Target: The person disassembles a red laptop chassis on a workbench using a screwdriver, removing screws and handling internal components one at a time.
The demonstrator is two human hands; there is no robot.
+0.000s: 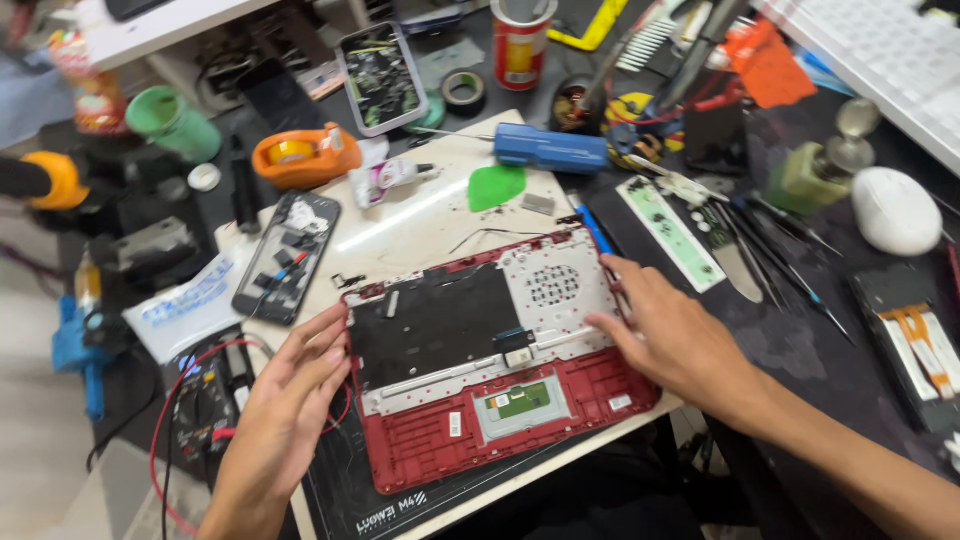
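Observation:
A red laptop shell [560, 405] lies opened, inside up, on a pale board [420, 215] in front of me. A black sheet covers its upper left part, and a small green board sits in the touchpad bay. My left hand [290, 385] rests against the shell's left edge, fingers spread and holding nothing. On the shell's right edge lies my right hand [665, 335], its fingertips on the white perforated plate.
An opened phone [287, 255] lies to the left of the shell. A blue tool [550, 148], a green pick [496, 186], an orange tape dispenser [305, 155], a multimeter with red leads [200, 405], tweezers [775, 255] and a white mouse [895, 210] surround the board.

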